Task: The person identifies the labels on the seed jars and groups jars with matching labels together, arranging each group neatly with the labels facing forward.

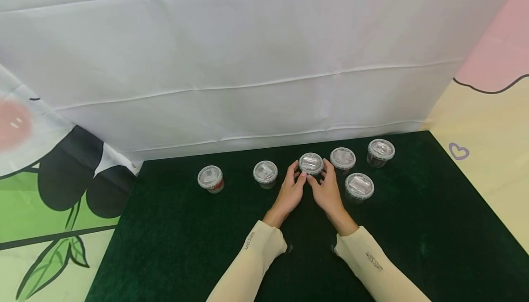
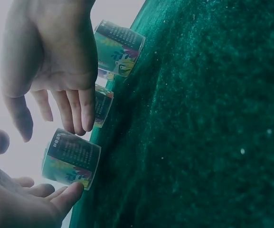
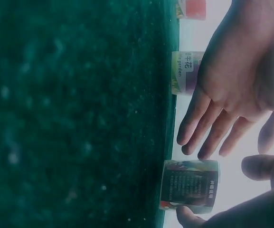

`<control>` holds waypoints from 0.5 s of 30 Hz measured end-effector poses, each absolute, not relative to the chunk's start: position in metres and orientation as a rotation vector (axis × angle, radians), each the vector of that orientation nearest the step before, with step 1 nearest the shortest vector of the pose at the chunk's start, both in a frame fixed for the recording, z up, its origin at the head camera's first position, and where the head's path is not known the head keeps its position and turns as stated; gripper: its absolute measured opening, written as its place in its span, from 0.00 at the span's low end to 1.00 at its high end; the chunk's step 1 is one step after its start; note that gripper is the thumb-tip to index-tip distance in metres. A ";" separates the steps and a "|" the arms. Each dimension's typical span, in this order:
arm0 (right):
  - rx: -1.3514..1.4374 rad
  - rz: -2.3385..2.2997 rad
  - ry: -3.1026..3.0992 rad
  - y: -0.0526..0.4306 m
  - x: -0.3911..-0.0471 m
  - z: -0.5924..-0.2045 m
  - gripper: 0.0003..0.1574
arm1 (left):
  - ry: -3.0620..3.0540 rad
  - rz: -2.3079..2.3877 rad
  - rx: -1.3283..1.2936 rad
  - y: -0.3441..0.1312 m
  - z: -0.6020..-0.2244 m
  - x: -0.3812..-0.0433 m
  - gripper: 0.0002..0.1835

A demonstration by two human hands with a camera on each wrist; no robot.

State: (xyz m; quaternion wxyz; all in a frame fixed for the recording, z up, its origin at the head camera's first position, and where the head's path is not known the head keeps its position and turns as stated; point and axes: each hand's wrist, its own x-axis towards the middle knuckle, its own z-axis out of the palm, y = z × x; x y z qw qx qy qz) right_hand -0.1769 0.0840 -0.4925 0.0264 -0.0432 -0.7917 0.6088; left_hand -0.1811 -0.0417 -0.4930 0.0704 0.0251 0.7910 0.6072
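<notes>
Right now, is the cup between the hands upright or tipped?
Upright: the cup has its clear lid facing up in the head view.

On the table (image 1: 186,251), a lidded middle cup (image 1: 311,163) is standing between the left hand (image 1: 290,192) and the right hand (image 1: 327,192). An inner-left cup (image 1: 265,173) and far-left cup (image 1: 211,178) are standing leftward; an inner-right cup (image 1: 343,158) and far-right cup (image 1: 381,151) are standing rightward, a front cup (image 1: 359,186) sitting before them.

place: cloth-screened booth, room type unclear | creased white backdrop (image 1: 248,49) | cartoon-printed side hangings (image 1: 487,155) | dark-green tabletop (image 1: 173,242)
</notes>
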 end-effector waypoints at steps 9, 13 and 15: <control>-0.149 1.857 -2.459 0.084 -0.186 -0.497 0.44 | 2.360 1.839 0.085 -0.039 -0.498 -0.182 0.29; -0.157 1.847 -2.460 0.084 -0.188 -0.498 0.44 | 2.363 1.849 0.118 -0.040 -0.499 -0.180 0.28; -0.156 1.833 -2.463 0.085 -0.187 -0.497 0.44 | 2.371 1.854 0.138 -0.041 -0.497 -0.178 0.28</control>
